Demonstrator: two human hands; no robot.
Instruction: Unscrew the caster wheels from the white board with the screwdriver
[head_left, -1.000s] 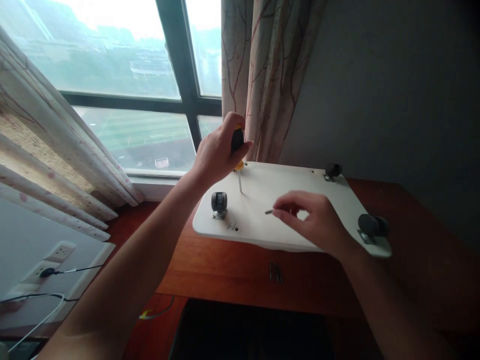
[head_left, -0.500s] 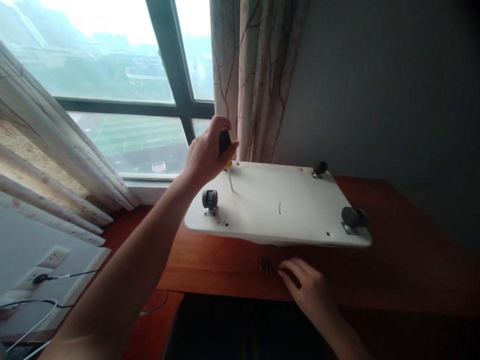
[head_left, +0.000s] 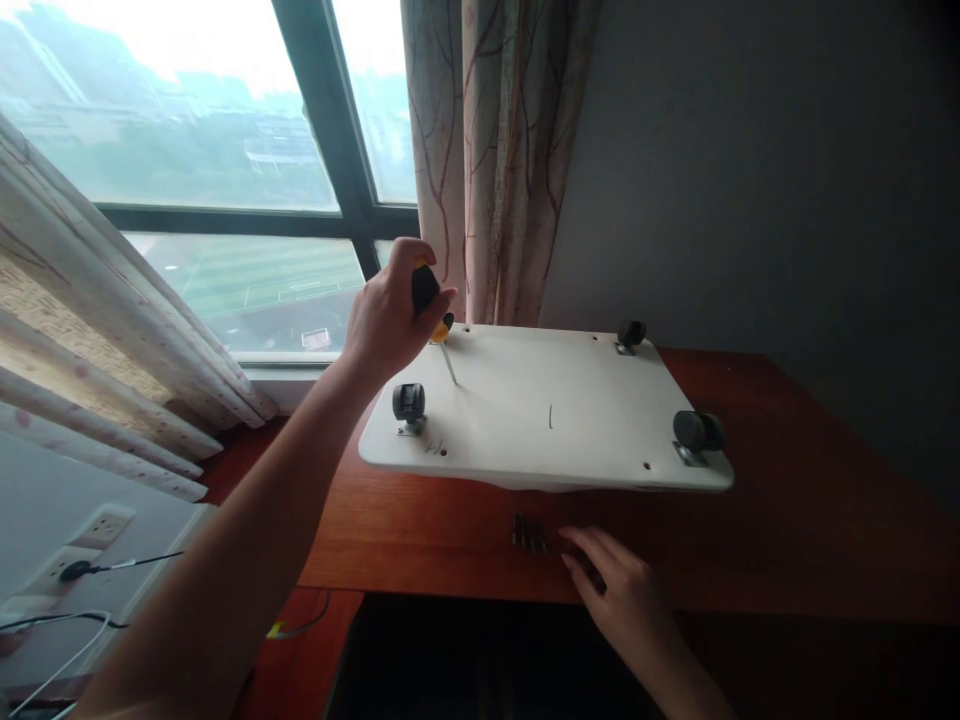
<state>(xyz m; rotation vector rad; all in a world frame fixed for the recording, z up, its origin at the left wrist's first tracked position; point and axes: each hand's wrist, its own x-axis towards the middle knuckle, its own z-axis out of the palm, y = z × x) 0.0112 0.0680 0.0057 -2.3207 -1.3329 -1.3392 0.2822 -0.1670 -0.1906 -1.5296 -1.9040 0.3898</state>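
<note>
My left hand (head_left: 386, 318) is wrapped round the black and yellow handle of a screwdriver (head_left: 442, 331). Its thin shaft slants down, and the tip meets or hovers just over the white board (head_left: 510, 400). Black casters stand up from the board's corners: one at the front left (head_left: 409, 402), one at the front right (head_left: 691, 431) and one at the back right (head_left: 631, 333). My right hand (head_left: 619, 580) rests low over the table, thumb and fingertips a little apart. Just left of its fingertips, several small screws (head_left: 527, 535) lie side by side.
Below the board is a reddish-brown wooden table (head_left: 420, 535). A window (head_left: 240, 290) and curtains (head_left: 499, 170) are behind. At the left, a power socket (head_left: 71, 568) has a plug and cables. The board has small holes near its edges.
The view has shifted slightly. My left hand and the screwdriver handle have tipped leftward. My right hand has moved slightly right of the screws, and one more screw seems to lie in the row.
</note>
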